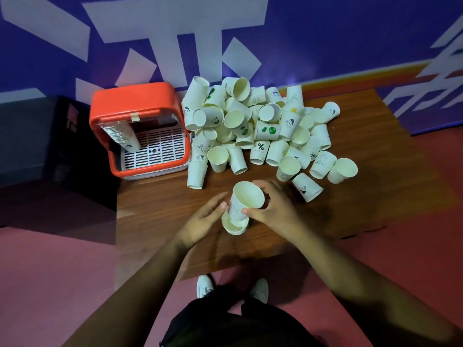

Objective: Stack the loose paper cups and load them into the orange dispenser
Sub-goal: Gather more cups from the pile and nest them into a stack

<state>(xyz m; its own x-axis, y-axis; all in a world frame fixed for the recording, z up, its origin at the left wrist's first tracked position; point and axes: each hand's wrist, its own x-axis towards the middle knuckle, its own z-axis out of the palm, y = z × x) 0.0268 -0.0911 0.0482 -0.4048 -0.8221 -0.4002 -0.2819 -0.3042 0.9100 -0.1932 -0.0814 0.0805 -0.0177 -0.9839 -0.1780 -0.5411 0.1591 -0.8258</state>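
My right hand gripped the top cup, half-nested in the bottom cup on the table; my left hand, fingers straight, steadied them. I reckoned pressing squarely would seat it

Both bare arms are reaching forward, converging on a cup. The right hand is gripping the cup from its right, fingers curled round it. The left hand is touching its left side, fingers nearly straight.
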